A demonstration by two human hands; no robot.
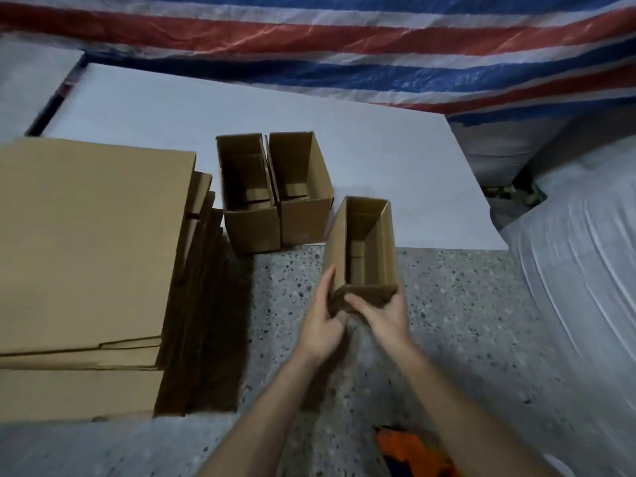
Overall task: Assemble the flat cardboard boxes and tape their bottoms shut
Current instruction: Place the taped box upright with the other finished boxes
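An assembled brown cardboard box (373, 242) stands open-topped in the middle, just over the speckled floor. My left hand (321, 320) grips its near-left corner, fingers along the left wall. My right hand (385, 313) grips the near end wall, thumb across its face. Two more assembled boxes stand side by side behind it on a white sheet (395, 160): the left box (247, 194) and the right box (301, 189), both open-topped. A tall stack of flat cardboard boxes (86, 253) fills the left side. No tape is visible.
A red, white and blue striped tarp (344, 39) hangs across the back. White wrapped bundles (578, 270) crowd the right side. An orange object (413, 452) lies at the bottom edge near my right forearm. Speckled terrazzo floor (464, 321) shows around my arms.
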